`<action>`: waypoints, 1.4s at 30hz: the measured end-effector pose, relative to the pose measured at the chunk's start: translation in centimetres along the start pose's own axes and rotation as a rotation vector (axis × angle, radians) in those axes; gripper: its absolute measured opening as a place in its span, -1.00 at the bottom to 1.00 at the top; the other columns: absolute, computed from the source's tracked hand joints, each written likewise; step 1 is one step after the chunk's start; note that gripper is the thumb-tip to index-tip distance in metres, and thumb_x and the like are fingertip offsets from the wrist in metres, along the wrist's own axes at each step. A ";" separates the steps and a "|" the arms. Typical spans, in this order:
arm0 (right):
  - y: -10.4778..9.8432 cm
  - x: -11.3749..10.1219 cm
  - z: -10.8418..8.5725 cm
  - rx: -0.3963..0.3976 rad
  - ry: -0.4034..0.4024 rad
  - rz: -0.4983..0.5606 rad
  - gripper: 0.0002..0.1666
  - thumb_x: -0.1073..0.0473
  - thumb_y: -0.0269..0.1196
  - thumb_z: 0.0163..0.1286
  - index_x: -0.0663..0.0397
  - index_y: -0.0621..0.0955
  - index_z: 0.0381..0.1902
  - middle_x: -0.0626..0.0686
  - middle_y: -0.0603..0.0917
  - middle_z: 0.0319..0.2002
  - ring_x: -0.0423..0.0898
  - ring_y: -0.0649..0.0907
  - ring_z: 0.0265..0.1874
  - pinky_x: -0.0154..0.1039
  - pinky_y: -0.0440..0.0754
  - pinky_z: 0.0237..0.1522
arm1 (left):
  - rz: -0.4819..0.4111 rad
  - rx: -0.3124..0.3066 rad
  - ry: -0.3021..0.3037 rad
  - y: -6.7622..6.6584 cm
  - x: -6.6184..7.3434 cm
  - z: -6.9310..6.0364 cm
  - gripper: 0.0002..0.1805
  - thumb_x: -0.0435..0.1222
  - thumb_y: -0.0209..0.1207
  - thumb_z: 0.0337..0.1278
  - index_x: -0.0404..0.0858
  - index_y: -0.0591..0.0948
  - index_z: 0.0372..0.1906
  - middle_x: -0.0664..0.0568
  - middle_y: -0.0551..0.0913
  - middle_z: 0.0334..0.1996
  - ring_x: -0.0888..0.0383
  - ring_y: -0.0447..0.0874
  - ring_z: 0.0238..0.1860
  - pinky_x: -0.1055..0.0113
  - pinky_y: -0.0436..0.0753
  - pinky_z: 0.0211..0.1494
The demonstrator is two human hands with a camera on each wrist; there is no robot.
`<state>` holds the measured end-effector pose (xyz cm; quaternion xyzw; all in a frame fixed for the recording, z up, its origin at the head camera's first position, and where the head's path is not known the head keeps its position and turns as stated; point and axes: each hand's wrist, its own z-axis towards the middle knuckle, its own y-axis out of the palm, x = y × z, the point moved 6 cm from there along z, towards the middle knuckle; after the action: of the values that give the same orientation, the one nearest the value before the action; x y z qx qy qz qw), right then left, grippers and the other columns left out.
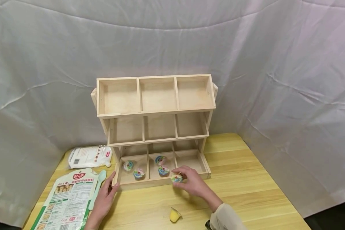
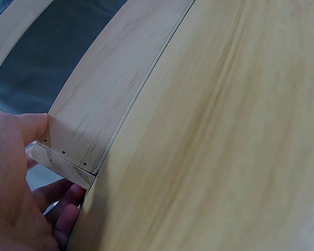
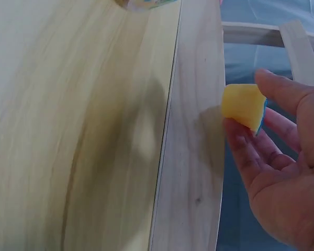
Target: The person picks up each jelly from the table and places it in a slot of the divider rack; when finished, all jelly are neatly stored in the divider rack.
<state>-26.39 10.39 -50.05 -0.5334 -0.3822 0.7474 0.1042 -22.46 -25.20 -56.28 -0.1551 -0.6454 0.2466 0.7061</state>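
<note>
- Presently pinching yellow jelly cup (image 1: 176, 177) with right hand (image 1: 193, 182), lid up, near right compartment (image 1: 192, 160) of bottom tray (image 1: 149, 184).
- Gripping tray's front-left corner (image 2: 63, 165) with left hand (image 1: 103, 199).

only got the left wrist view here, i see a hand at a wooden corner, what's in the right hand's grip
Observer: The right hand has a small yellow cup in its grip.
Operator: ok, is anything stored yet
Observer: Yes, the head view shows four lidded cups in the bottom tray, two in its left compartment and two in its middle compartment.
</note>
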 end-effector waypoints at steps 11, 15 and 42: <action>-3.0 1.7 0.7 0.175 0.011 -0.016 -0.43 0.20 0.49 0.29 0.12 0.64 0.25 0.03 0.67 0.05 -0.03 0.67 0.01 -0.11 0.72 0.09 | -0.014 0.009 0.015 0.0 -0.2 0.2 -0.33 -0.12 0.02 0.63 -0.31 0.18 0.62 -0.43 0.30 0.51 -0.22 0.45 0.37 0.83 0.27 0.07; -4.3 2.5 1.2 0.241 0.028 0.002 -0.40 0.28 0.51 0.24 0.17 0.63 0.25 0.06 0.66 0.04 -0.03 0.66 -0.02 -0.13 0.72 0.09 | -0.012 0.005 0.012 0.1 -0.4 0.2 -0.32 -0.11 0.02 0.63 -0.30 0.18 0.63 -0.42 0.29 0.51 -0.22 0.44 0.38 0.84 0.26 0.07; -5.8 6.4 3.2 0.366 0.143 -0.047 -0.43 0.27 0.52 0.20 0.15 0.65 0.18 0.17 0.70 0.02 0.03 0.66 -0.09 -0.07 0.69 -0.05 | 0.029 0.020 0.002 0.0 -0.2 0.1 -0.33 -0.10 0.03 0.62 -0.29 0.21 0.62 -0.38 0.55 0.31 0.07 0.58 0.12 0.42 0.59 0.07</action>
<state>-33.22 16.52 -50.21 -0.5480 -0.2439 0.7621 0.2439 -22.57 -25.32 -56.47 -0.1576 -0.6399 0.2632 0.7046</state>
